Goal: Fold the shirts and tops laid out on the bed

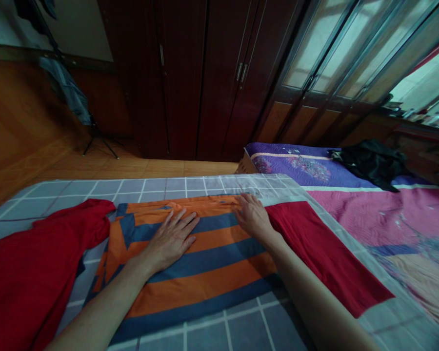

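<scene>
An orange and blue striped garment lies spread on a grey-and-white checked cloth. My left hand rests on its left-middle part, fingers spread and pointing away from me. Near the garment's far right corner my right hand lies with its fingers bent slightly on the fabric; whether they pinch an edge is not clear. Bunched red cloth lies at the left. A flat, folded red garment lies at the right, partly behind my right forearm.
Beyond the checked surface stand dark wooden wardrobes. A bed with a purple and pink cover adjoins at the right, with a black garment on it. A thin stand with hanging clothes is at the far left.
</scene>
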Motion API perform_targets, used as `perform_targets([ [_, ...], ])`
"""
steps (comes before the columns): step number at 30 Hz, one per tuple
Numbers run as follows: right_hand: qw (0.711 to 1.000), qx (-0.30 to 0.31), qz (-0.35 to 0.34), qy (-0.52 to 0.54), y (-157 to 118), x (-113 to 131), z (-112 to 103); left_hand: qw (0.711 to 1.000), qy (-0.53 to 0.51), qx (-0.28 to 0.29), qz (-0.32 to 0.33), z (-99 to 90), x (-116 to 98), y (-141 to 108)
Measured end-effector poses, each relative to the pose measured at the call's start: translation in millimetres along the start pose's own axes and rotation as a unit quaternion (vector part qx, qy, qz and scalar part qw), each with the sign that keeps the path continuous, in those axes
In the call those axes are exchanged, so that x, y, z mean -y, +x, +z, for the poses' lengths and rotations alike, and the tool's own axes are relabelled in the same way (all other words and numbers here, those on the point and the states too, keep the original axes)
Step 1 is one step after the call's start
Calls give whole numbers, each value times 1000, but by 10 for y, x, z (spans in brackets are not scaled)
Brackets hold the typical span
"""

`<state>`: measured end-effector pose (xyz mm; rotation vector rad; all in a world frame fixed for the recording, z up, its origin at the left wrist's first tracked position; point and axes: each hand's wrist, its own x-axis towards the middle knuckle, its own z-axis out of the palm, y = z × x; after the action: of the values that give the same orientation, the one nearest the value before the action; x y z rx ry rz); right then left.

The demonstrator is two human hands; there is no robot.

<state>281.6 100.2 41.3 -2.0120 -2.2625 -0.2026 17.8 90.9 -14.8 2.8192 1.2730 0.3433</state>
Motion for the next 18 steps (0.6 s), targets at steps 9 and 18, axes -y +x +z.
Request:
perform_targets([
  [9,998,-21,-51,1,-99,223,352,1000,-3,-16,6,18,-4,-8],
  [18,999,-35,-15,8,-126,272,396,1000,-9,9,-10,-42,-14,-19],
])
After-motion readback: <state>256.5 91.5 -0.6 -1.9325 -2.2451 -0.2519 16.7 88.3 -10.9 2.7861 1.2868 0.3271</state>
